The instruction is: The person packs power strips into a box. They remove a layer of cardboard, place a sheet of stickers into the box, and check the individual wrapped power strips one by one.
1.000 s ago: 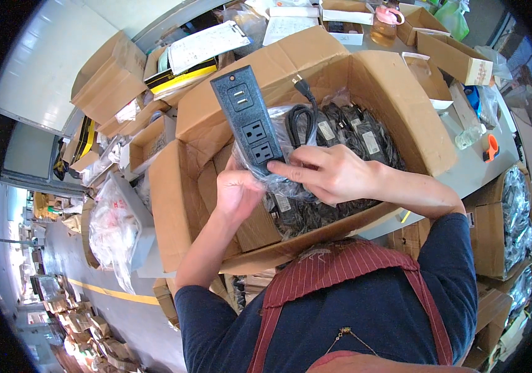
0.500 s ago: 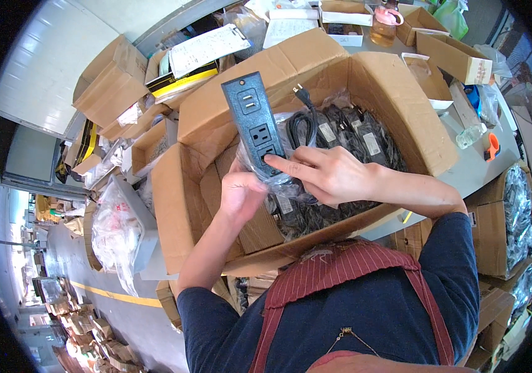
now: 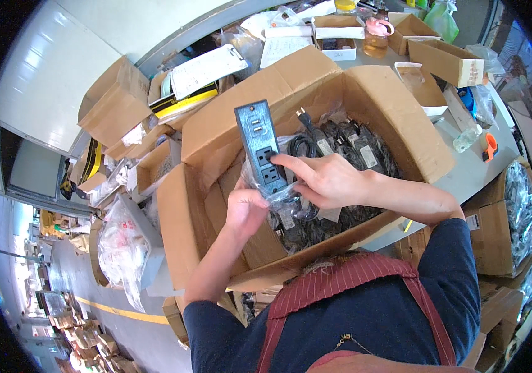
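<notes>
A dark power strip (image 3: 256, 138) with two USB ports and two outlets is held tilted over a large cardboard box (image 3: 228, 133). Closed around its lower end is my left hand (image 3: 246, 208), partly hidden behind the strip. A clear plastic bag (image 3: 281, 198) is bunched about that lower end. My right hand (image 3: 325, 179) extends its index finger to the upper outlet, while the other fingers curl at the bag's edge. Beside the strip, a bundled black cord (image 3: 303, 144) shows its plug (image 3: 304, 116) pointing up. Several bagged black power strips (image 3: 356, 140) fill the box's right side.
On the table behind stand small open cartons (image 3: 424, 87), a pink-lidded jug (image 3: 376, 40) and a clipboard (image 3: 207, 69). An orange-handled tool (image 3: 490, 148) and clear bottle (image 3: 467, 138) lie to the right. A grey bin with plastic bags (image 3: 123, 242) is at the left.
The power strip has come down lower in view and tilts less. My right index finger has shifted from the lower outlet to the upper one.
</notes>
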`<state>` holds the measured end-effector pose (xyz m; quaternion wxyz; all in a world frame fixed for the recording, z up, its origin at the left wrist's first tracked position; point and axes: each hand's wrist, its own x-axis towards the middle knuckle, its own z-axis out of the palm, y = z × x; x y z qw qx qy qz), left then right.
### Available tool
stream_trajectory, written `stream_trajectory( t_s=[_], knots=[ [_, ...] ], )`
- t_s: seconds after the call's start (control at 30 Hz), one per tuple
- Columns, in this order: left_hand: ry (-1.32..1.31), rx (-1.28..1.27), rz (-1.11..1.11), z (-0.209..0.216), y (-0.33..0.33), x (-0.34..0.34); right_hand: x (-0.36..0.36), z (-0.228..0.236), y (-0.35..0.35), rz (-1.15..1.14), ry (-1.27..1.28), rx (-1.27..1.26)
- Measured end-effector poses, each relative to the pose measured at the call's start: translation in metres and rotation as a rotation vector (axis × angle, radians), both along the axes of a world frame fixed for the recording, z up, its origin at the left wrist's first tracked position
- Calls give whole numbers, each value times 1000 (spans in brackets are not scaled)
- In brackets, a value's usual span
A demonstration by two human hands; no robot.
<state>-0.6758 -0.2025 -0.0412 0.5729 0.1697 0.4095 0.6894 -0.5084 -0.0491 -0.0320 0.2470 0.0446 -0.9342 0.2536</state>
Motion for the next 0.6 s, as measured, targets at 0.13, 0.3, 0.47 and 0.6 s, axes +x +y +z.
stream_trajectory(
  t_s=[0.13,0.3,0.47,0.6],
  knots=[
    [-45,71,-10,3,3,-1,-2,-12,12,47,-32,33],
    [-8,118,-11,2,-2,-4,-4,-13,22,19,-73,82],
    [146,158,84,6,-3,0,-3,-5,27,-65,97,-66],
    [415,184,65,-11,-7,-11,-1,0,22,-94,233,-40]
  ],
)
